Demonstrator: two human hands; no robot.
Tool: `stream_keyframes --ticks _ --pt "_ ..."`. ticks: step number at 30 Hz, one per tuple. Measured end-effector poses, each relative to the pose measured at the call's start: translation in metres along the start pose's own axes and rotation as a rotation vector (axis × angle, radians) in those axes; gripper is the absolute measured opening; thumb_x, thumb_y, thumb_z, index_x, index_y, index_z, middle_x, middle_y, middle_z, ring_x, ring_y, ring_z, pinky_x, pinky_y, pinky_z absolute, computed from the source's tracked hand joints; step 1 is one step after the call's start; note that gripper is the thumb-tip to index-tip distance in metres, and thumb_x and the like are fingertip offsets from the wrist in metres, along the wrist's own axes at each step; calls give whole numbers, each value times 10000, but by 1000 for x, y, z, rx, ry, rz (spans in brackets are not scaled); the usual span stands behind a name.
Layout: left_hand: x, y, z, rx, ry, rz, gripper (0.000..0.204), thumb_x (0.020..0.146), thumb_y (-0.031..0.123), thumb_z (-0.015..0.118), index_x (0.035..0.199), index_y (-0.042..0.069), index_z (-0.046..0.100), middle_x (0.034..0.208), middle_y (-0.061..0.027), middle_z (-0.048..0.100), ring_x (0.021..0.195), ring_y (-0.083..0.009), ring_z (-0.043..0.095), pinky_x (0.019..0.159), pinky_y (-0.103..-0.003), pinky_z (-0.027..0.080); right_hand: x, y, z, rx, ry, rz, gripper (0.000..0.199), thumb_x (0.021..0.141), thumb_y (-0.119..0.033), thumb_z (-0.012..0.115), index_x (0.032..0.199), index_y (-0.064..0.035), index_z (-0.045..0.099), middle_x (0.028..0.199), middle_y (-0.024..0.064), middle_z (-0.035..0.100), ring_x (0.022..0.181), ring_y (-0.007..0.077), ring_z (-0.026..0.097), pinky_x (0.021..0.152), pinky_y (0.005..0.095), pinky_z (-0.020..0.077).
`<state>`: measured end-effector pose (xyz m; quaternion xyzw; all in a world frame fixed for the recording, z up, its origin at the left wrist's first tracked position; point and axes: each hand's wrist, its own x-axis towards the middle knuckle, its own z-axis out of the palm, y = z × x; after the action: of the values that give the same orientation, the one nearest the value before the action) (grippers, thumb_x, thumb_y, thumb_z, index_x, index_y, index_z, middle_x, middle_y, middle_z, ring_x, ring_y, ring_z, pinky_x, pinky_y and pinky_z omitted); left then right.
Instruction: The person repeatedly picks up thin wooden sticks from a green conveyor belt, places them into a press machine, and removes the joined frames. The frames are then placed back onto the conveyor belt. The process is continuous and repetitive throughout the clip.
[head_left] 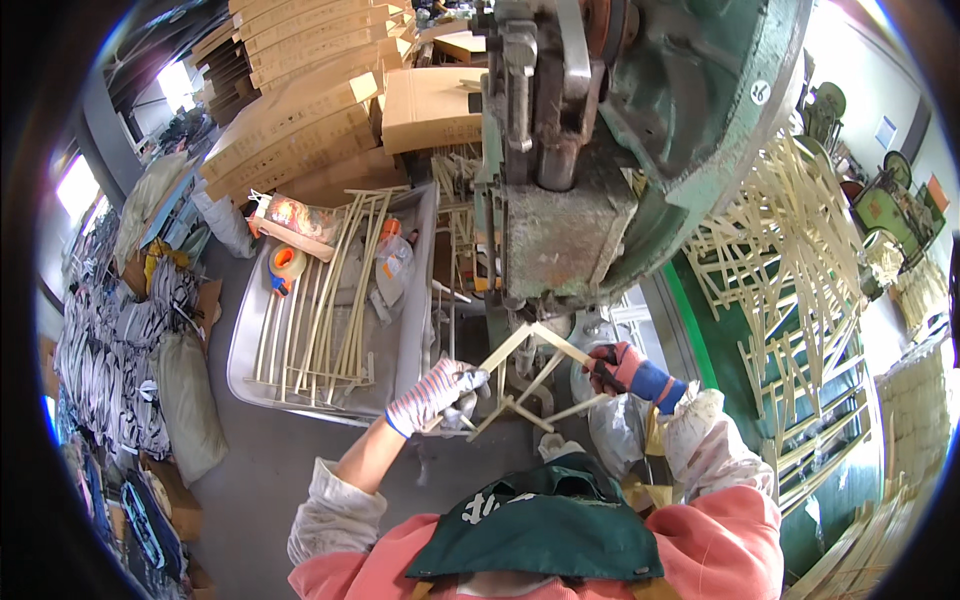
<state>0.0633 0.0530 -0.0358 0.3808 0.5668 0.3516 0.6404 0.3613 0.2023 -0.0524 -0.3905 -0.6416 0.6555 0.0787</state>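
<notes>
Evidently both hands are busy with one piece, and I watch them from above through the head camera. My left hand [437, 393], in a white knit glove with red and blue stripes, has its fingers curled around the near-left part of a jointed lattice of pale wooden slats [560, 345]. My right hand [628, 373], in a red, blue and dark glove, pinches the far-right slat of that lattice. The piece spans the space between the hands, its top corner peaked just beyond them, close below a heavy green-and-grey metal machine [568, 235]; whether they touch I cannot tell.

Left of my left hand stands a pale grey plastic tub [422, 270] holding long wooden slat frames [328, 325], an orange-and-tan tape roll [287, 263] and a clear plastic bag [395, 265]. Just below my right hand hangs a crumpled translucent bag [618, 430]. Farther right, a dark green counter [722, 345] bears a tangled heap of pale wooden lattices [800, 270]. Well beyond my left hand, brown cardboard boxes [430, 105] are piled.
</notes>
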Motion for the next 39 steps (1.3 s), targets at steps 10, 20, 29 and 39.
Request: stream_keyframes --ticks 10,20,29,39 --pt "-26 -30 29 1121 772 364 459 679 535 715 726 85 641 508 -119 562 487 -295 569 527 -394 460 -18 19 28 7 -320 -202 328 925 -215 540 1169 4 555 902 71 671 724 111 643 566 226 517" --pt "-207 -8 -58 839 823 641 474 556 440 826 603 25 602 551 -12 566 503 -97 519 479 -257 397 42 252 -70 101 -131 372 105 864 -172 583 933 -94 587 796 133 654 676 255 669 506 382 536" --pt "-344 -147 -107 -14 1098 829 401 835 476 596 666 151 434 469 41 343 357 -65 314 359 -222 240 -14 315 34 1120 -160 -275 430 936 -337 494 1260 -55 467 1078 63 575 978 181 574 846 338 483" --pt "-335 -372 -59 -745 1963 -152 338 893 249 502 1121 14 590 997 -58 602 850 -177 554 763 -303 435 -118 145 45 570 45 -381 173 860 -180 610 919 -20 635 678 4 586 571 80 530 502 225 442"
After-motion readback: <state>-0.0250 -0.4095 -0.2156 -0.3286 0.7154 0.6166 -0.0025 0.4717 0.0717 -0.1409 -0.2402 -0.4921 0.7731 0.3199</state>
